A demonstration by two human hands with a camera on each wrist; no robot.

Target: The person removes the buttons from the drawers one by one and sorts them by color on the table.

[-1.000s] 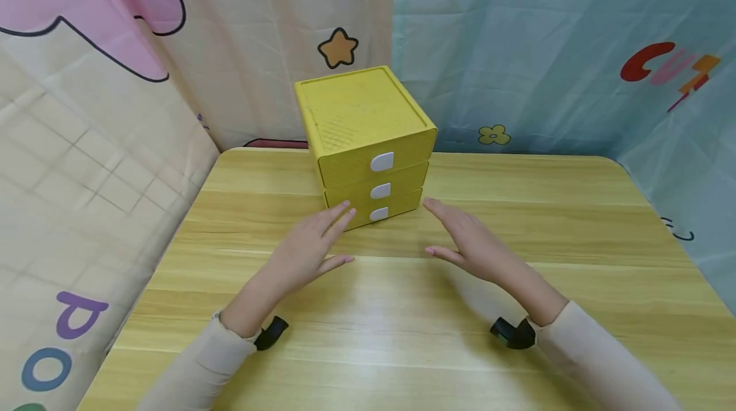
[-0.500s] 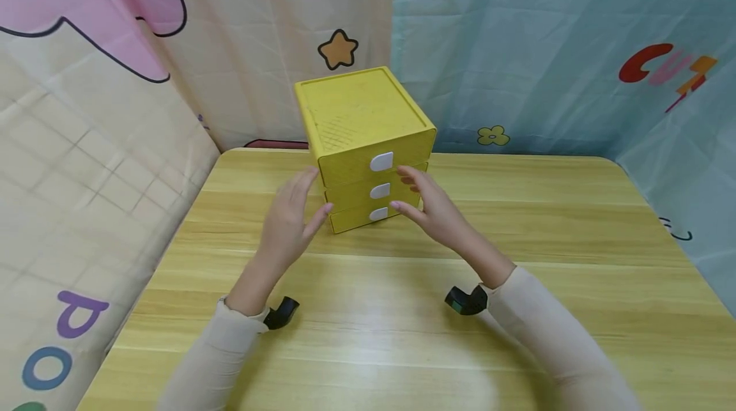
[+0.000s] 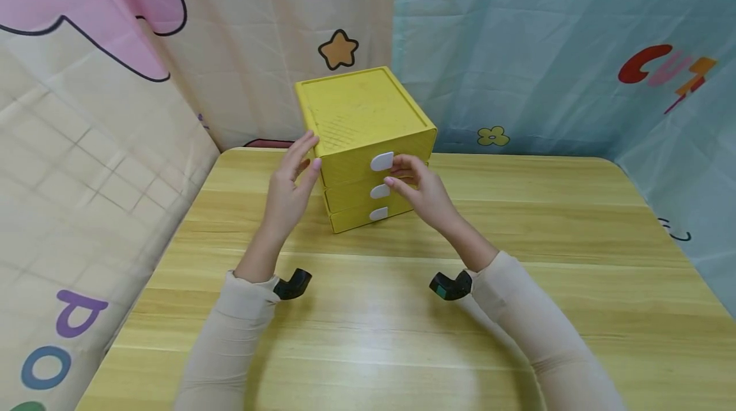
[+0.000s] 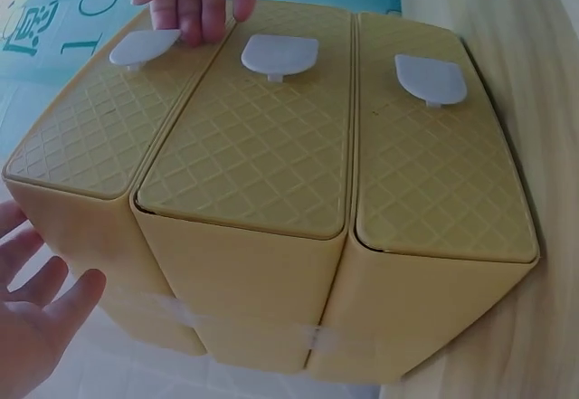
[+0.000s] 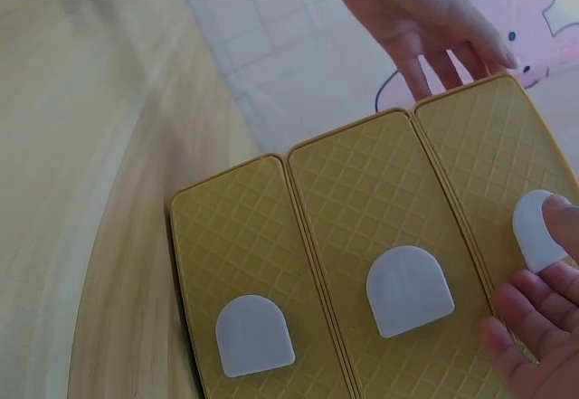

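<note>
A yellow three-drawer box (image 3: 362, 110) stands at the back of the table, all its drawers closed. Each drawer front has a white rounded handle; the top handle (image 3: 382, 162) lies closest to my right hand (image 3: 428, 193). That hand's fingertips are at the handle's edge, and its thumb is apart from the fingers. In the right wrist view the thumb overlaps the top handle (image 5: 534, 232); whether it touches cannot be told. My left hand (image 3: 287, 193) is at the box's left side, fingers extended near the upper front corner. Contact there is unclear.
The wooden table (image 3: 368, 347) has light grain and rounded back corners. Printed curtains (image 3: 517, 34) hang behind and beside it. Black wrist cameras (image 3: 451, 286) stick out from both sleeves.
Both hands have moved forward and up: the left to the box's left side, the right leftward to the top handle. The box has stayed put.
</note>
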